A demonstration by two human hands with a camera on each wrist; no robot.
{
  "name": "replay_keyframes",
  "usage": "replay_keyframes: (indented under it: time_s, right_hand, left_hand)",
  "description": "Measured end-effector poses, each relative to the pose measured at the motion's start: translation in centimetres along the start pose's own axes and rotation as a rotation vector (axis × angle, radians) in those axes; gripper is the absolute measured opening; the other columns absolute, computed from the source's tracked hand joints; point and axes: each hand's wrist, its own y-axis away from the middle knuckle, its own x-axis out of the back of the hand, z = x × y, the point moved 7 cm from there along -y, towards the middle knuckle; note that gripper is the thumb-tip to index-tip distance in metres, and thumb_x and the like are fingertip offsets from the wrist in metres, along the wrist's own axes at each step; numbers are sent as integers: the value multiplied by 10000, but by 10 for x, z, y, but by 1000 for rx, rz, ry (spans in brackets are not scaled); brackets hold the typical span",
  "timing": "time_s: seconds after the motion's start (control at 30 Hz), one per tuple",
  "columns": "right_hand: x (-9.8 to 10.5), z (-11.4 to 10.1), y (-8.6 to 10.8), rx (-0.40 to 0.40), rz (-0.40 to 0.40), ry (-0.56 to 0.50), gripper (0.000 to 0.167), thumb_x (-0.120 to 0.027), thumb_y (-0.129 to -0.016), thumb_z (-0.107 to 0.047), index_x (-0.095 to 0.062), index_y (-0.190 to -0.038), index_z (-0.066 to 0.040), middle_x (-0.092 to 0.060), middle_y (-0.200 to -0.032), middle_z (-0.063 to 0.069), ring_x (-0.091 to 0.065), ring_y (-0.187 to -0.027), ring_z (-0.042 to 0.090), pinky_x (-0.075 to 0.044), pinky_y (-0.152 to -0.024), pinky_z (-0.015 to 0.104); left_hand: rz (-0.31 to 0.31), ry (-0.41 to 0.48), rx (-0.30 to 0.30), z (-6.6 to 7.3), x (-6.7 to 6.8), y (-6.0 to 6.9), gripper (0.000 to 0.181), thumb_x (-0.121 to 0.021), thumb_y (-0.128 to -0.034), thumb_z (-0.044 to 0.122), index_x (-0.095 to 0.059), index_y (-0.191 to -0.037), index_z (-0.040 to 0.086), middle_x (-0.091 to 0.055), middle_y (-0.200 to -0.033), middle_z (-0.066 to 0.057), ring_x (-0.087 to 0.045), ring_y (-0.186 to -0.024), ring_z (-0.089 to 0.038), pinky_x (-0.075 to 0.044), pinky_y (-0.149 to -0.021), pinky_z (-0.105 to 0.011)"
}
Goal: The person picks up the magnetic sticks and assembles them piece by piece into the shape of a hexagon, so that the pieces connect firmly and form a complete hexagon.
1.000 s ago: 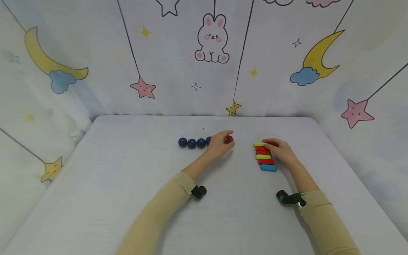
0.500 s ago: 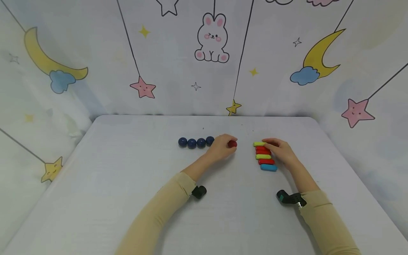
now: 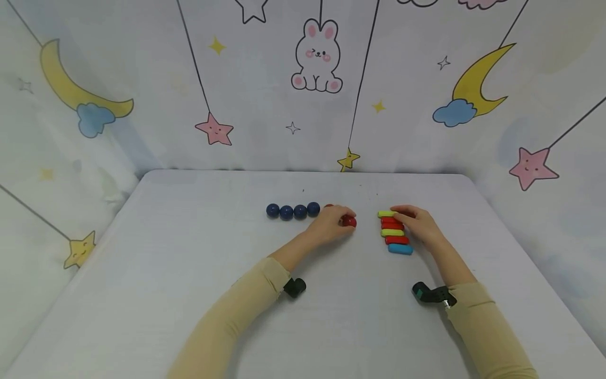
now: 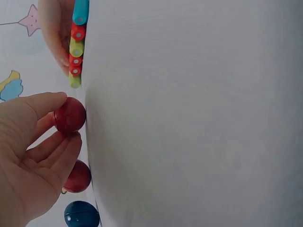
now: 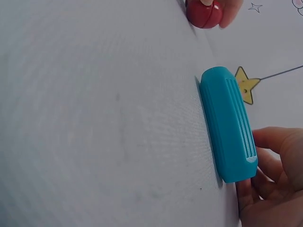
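Pinched in the left hand [image 3: 327,224]: glossy red ball [image 3: 351,222], on the surface [image 3: 142,263], toward its far edge. Held in the right hand [image 3: 418,223]: yellow stick [image 3: 385,214], lying flat, roughly parallel to that edge.

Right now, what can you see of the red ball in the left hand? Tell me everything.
The red ball is round, glossy and dark red, perhaps plastic or painted wood, with a thin seam line seen from the right wrist. The left hand pinches it between thumb and fingers, which hide part of it. It is at or just above the tabletop; contact is unclear. It lies between the other red ball and the sticks, touching neither.
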Motion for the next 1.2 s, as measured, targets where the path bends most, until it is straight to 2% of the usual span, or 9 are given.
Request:
replay_keyframes:
  time_s: [0.17,0.3,0.5,0.8,1.03,1.2]
  right_hand:
    - [0,-2,-2,-2,-15,30,491,-496,-1021,-340,-477,-1399,-27,-430,-1420,244,-373,-1273,406,-311,-1067,567]
    - [0,-5,-3,-5,-25,49,481,-502,-1020,-334,-484,-1392,-29,-433,-1415,249,-374,-1271,409,-313,-1064,568]
    - [0,-6,-3,-7,-27,47,487,-506,-1019,-340,-485,-1387,-22,-432,-1414,254,-373,-1268,410,-314,-1063,566]
    - [0,-7,-2,7,-29,59,489,-499,-1021,-337,-485,-1389,-14,-436,-1415,253,-384,-1259,406,-316,-1057,562]
    - [0,-6,-2,9,-31,74,500,-480,-1025,-350,-475,-1400,-20,-424,-1420,253,-383,-1245,411,-362,-1026,539]
    - [1,-4,-2,12,-28,82,512,-483,-1022,-368,-478,-1399,-21,-419,-1429,252,-369,-1266,414,-330,-1045,568]
  left_hand:
    - [-19,-9,-16,3,1,6,327,-687,-922,202,-643,-1228,93,-655,-1177,-48,-578,-1047,-146,-456,-895,-241]
    - [-42,42,-27,3,1,12,321,-704,-913,198,-651,-1207,81,-667,-1139,-51,-599,-1014,-138,-467,-888,-223]
    - [-68,144,-5,-5,2,24,313,-729,-892,190,-657,-1178,83,-674,-1111,-44,-629,-1004,-136,-480,-875,-203]
    - [-111,237,41,-20,10,48,351,-758,-865,235,-664,-1177,106,-680,-1090,-5,-629,-997,-122,-478,-866,-214]
    - [-127,249,83,-31,17,70,334,-773,-847,269,-683,-1144,145,-669,-1007,46,-591,-919,-102,-469,-822,-228]
    - [-153,267,88,-36,20,87,346,-777,-844,249,-675,-1154,136,-652,-973,48,-580,-889,-99,-480,-797,-225]
